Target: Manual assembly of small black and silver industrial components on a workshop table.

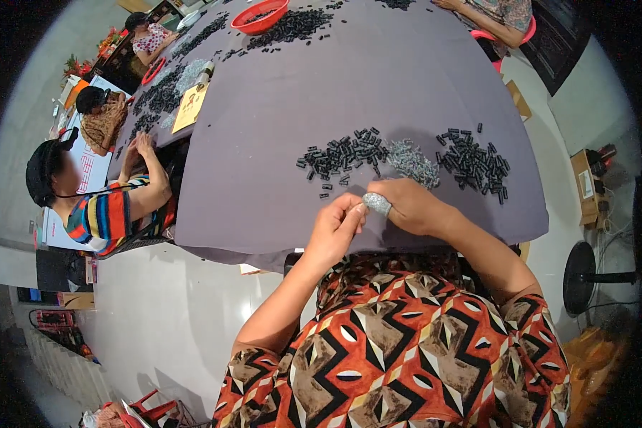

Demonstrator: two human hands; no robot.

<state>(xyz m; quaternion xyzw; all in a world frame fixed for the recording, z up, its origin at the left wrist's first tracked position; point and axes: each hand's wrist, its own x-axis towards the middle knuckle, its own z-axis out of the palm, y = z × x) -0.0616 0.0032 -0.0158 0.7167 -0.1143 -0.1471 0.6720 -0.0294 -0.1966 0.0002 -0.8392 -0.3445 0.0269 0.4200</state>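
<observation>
Just over the near edge of the table, my left hand (333, 227) and my right hand (415, 205) meet, fingertips together. The left thumb and fingers are pinched, and whatever is between them is too small to make out. My right hand is closed too, with a silvery, tape-like wrap (376, 204) around one of its digits; what it holds is hidden. Just beyond the hands lies a pile of small silvery metal pieces (412, 162). To its left is a pile of small black cylindrical pieces (346, 152), and to its right another black pile (472, 165).
A grey cloth covers the table (278, 107). Toward its far end stands a red basin (260, 17) beside more black pieces (292, 30). Several people sit along the left side, one in a striped shirt (107, 221). A black round stand (580, 277) is at the right.
</observation>
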